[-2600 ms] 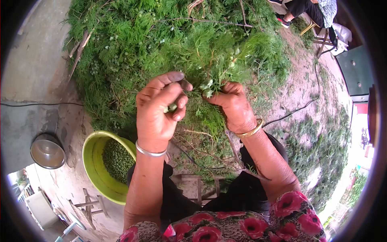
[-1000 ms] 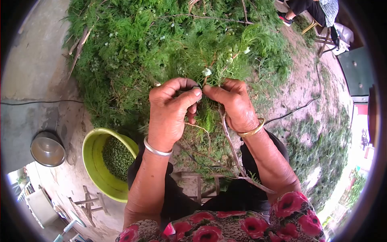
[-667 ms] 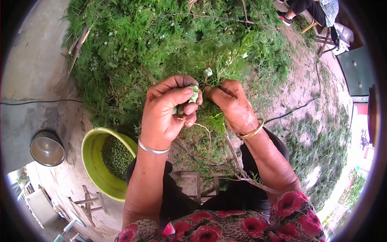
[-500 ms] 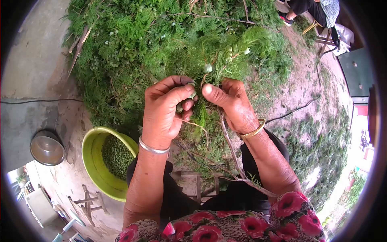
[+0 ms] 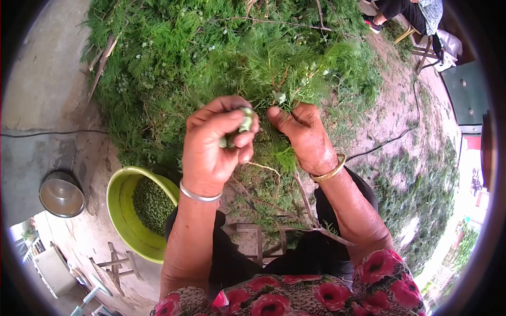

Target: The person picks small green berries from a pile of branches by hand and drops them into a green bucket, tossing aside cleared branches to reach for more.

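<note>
My left hand (image 5: 211, 150), with a silver bangle at the wrist, is closed around several small green cones (image 5: 246, 121). One cone sits between the thumb and fingertips; others show lower in the palm. Just to the right, my right hand (image 5: 311, 139), wearing a gold bangle, pinches a leafy cypress-like branch (image 5: 304, 197). Its bare stem runs down toward my lap, and its green sprays spread above the hand. A pale green cone (image 5: 279, 97) still hangs on the branch beside my right thumb.
A large heap of cut green branches (image 5: 158, 68) lies in front. At left stand a yellow-green bucket (image 5: 115, 216) holding many green cones (image 5: 153, 205) and a metal bowl (image 5: 62, 194). A black cable (image 5: 390, 141) crosses the ground. Another person (image 5: 406, 13) sits at upper right.
My left hand has drawn slightly left and away from the branch, with a cone now showing at its fingertips. The branch in my right hand has turned a little, its cone shifting right.
</note>
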A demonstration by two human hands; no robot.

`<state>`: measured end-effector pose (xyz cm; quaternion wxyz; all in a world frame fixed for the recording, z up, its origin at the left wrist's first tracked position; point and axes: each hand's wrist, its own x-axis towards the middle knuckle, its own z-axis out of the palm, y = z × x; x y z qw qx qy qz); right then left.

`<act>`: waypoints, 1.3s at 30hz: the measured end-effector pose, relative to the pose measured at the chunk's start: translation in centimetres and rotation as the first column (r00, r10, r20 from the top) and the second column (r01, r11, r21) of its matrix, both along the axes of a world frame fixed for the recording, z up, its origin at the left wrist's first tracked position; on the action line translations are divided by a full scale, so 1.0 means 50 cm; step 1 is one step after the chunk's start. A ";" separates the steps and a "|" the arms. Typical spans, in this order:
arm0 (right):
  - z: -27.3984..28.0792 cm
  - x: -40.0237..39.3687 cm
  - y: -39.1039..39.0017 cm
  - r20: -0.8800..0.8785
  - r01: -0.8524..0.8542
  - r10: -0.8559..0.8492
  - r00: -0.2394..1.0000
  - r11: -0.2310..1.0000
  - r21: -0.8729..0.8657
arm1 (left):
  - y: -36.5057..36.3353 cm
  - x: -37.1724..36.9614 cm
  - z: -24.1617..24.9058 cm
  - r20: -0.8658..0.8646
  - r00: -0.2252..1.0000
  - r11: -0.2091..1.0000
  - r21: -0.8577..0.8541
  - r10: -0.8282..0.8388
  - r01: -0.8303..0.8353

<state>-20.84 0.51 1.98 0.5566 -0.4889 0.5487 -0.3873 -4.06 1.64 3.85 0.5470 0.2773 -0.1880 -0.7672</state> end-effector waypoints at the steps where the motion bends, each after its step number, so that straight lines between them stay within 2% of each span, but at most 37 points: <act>1: 0.005 0.003 0.000 0.010 -0.014 0.014 1.000 0.999 -0.043 | -0.002 0.005 -0.007 -0.105 0.994 1.000 0.025 0.016 -0.013; 2: 0.009 0.005 0.001 0.020 -0.028 0.030 0.999 0.996 -0.087 | -0.003 0.008 -0.010 -0.209 0.977 0.998 0.051 0.035 -0.025; 3: 0.013 0.005 0.003 0.021 -0.030 0.032 0.999 0.996 -0.089 | -0.001 0.003 -0.003 -0.208 0.977 0.998 0.049 0.036 -0.027; 5: 0.021 0.004 0.004 -0.291 -0.141 0.063 0.955 0.957 -0.253 | 0.002 -0.012 0.016 -0.023 0.995 0.993 0.066 0.101 -0.099; 7: 0.038 0.010 0.007 -0.331 -0.143 0.071 0.941 0.970 -0.198 | 0.004 -0.022 0.010 0.193 0.973 0.992 -0.029 0.125 -0.122; 8: 0.042 0.013 0.008 -0.371 -0.142 0.081 0.925 0.980 -0.142 | 0.007 -0.031 0.010 0.325 0.933 0.988 -0.060 0.153 -0.141; 9: 0.027 0.010 0.008 -0.319 -0.184 0.117 0.941 0.965 -0.187 | 0.009 -0.041 0.011 0.501 0.849 0.986 -0.100 0.168 -0.136; 11: 0.009 0.011 0.010 -0.339 -0.186 0.119 0.933 0.967 -0.172 | 0.009 -0.057 0.000 0.743 0.626 0.969 -0.226 0.239 -0.102; 15: 0.027 0.001 0.005 -0.308 -0.211 0.178 0.935 0.974 -0.078 | 0.008 -0.040 0.007 0.729 0.675 0.994 -0.098 0.110 -0.056; 16: 0.022 -0.002 0.004 -0.307 -0.213 0.180 0.934 0.974 -0.077 | 0.007 -0.033 0.003 0.512 0.856 0.997 -0.026 0.073 -0.069; 17: 0.012 -0.004 0.004 -0.180 -0.172 0.148 0.973 0.976 -0.130 | 0.005 -0.025 -0.001 0.250 0.967 0.997 0.046 0.048 -0.061; 18: 0.008 -0.006 0.002 -0.048 -0.123 0.116 0.992 0.976 -0.178 | 0.003 -0.016 -0.004 0.251 0.967 0.997 0.044 0.049 -0.062; 19: 0.016 -0.004 0.001 0.134 -0.067 0.053 0.990 0.992 0.103 | 0.000 -0.004 -0.007 0.010 1.000 1.000 -0.030 0.004 -0.004; 20: 0.016 -0.006 -0.001 0.135 -0.063 0.048 0.990 0.993 0.102 | -0.004 0.010 -0.008 -0.228 0.972 0.993 -0.115 -0.063 0.037; 21: 0.016 -0.009 -0.002 0.092 -0.064 0.062 0.994 0.998 0.019 | -0.006 0.028 -0.006 -0.282 0.957 0.992 -0.121 -0.068 0.035; 22: 0.017 -0.010 -0.002 0.052 -0.071 0.074 0.996 0.995 -0.065 | -0.005 0.048 -0.004 -0.267 0.963 0.992 -0.122 -0.034 0.001; 23: 0.023 -0.005 0.000 0.156 -0.053 0.057 0.986 0.998 -0.028 | -0.001 0.071 0.002 -0.206 0.978 0.989 -0.132 0.037 -0.065; 25: 0.023 -0.001 0.000 0.234 -0.024 0.026 0.972 1.000 -0.012 | 0.013 0.126 0.017 -0.074 0.981 0.967 -0.173 0.177 -0.188; 26: 0.017 0.000 0.002 0.300 0.006 -0.013 0.954 1.000 0.022 | 0.028 0.162 0.023 -0.003 0.969 0.950 -0.196 0.246 -0.242; 28: 0.001 -0.007 -0.001 0.284 0.009 -0.001 0.959 1.000 -0.026 | 0.072 0.250 0.022 0.202 0.899 0.921 -0.122 0.388 -0.370; 29: 0.005 -0.004 0.000 0.326 0.017 -0.013 0.945 1.000 -0.009 | 0.103 0.270 0.032 0.414 0.760 0.853 -0.084 0.500 -0.516; 30: 0.009 -0.003 0.002 0.367 0.026 -0.027 0.930 1.000 0.008 | 0.138 0.288 0.042 0.606 0.568 0.755 -0.084 0.557 -0.650; 32: 0.010 -0.007 0.006 0.341 0.022 -0.014 0.940 1.000 -0.022 | 0.227 0.368 0.010 0.813 0.319 0.719 -0.165 0.486 -0.675; 33: 0.011 -0.007 0.011 0.330 0.015 0.009 0.944 0.998 -0.069 | 0.264 0.392 0.014 0.939 0.168 0.836 -0.174 0.300 -0.520; 34: 0.014 -0.007 0.015 0.317 0.006 0.031 0.948 0.993 -0.116 | 0.302 0.415 0.018 0.992 -0.034 0.925 -0.129 0.125 -0.357; 35: 0.037 -0.009 0.020 0.259 -0.009 0.047 0.965 0.990 -0.144 | 0.344 0.449 -0.007 0.952 -0.307 0.938 -0.097 -0.010 -0.332; 36: 0.036 -0.010 0.021 0.263 -0.002 0.043 0.964 0.988 -0.153 | 0.376 0.484 -0.042 0.821 -0.554 0.946 -0.060 -0.136 -0.320; 37: 0.029 -0.011 0.020 0.221 -0.029 0.061 0.973 0.989 -0.146 | 0.392 0.515 -0.066 0.821 -0.557 0.946 -0.069 -0.126 -0.315; 38: 0.020 -0.011 0.020 0.177 -0.056 0.080 0.981 0.989 -0.136 | 0.403 0.543 -0.087 0.725 -0.686 0.942 -0.183 -0.063 -0.280; 39: 0.008 -0.007 0.020 0.206 -0.046 0.073 0.976 0.990 -0.133 | 0.404 0.554 -0.097 0.607 -0.795 0.930 -0.289 -0.006 -0.227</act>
